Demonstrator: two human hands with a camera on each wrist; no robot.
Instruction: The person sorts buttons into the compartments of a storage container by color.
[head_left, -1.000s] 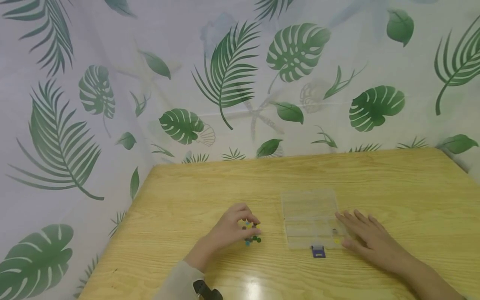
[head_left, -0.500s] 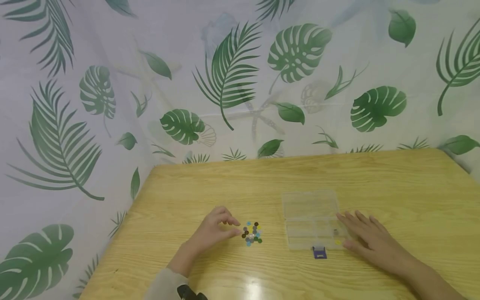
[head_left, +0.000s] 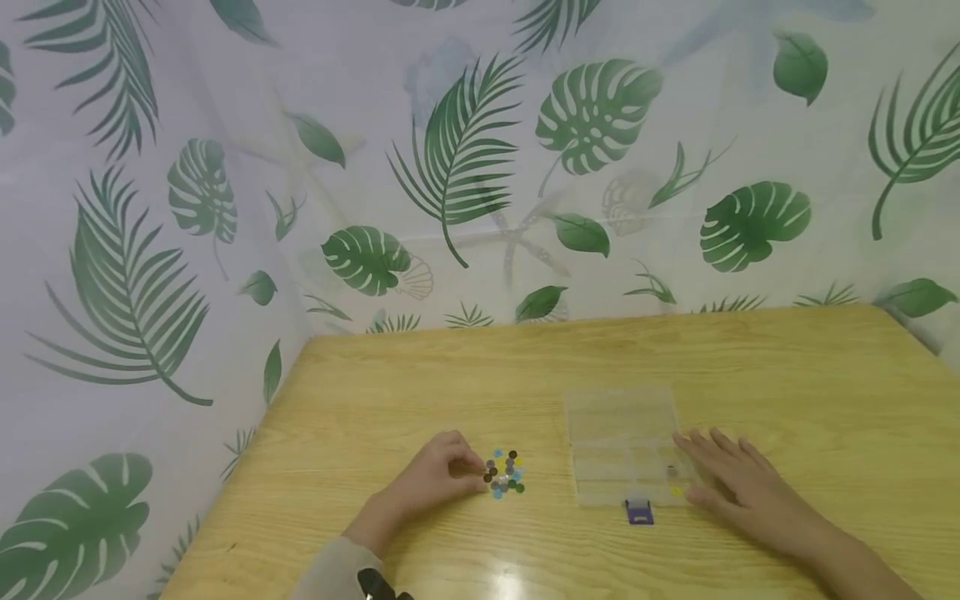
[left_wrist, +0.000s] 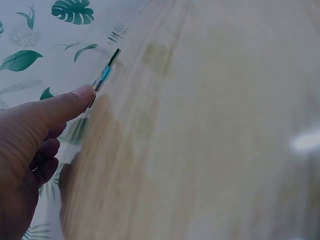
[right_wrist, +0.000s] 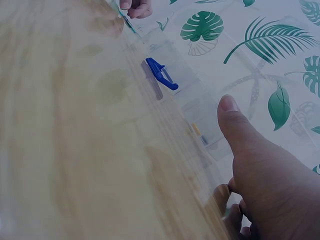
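Small flat round pieces (head_left: 504,475) in dark, grey, blue, yellow and green lie clustered on the wooden table. My left hand (head_left: 432,477) is at the cluster's left edge, thumb and index fingertips close together beside dark pieces. In the left wrist view the thumb (left_wrist: 75,102) meets the row of pieces; the index fingertip is hidden, so a pinch cannot be confirmed. A clear plastic compartment box (head_left: 603,458) lies with its lid laid back. My right hand (head_left: 738,492) rests, fingers extended, against the box's right side. Yellow and dark pieces (head_left: 675,490) sit in its near right compartment.
A blue-purple latch (head_left: 639,512) sticks out from the box's front edge. Leaf-printed cloth (head_left: 480,167) hangs behind and to the left of the table (head_left: 420,375). A dark wrist strap (head_left: 375,583) shows at the left sleeve.
My left hand first drew back leftward, uncovering the cluster, then moved slightly right to its edge while thumb and index came closer together. My right hand has stayed at the box.
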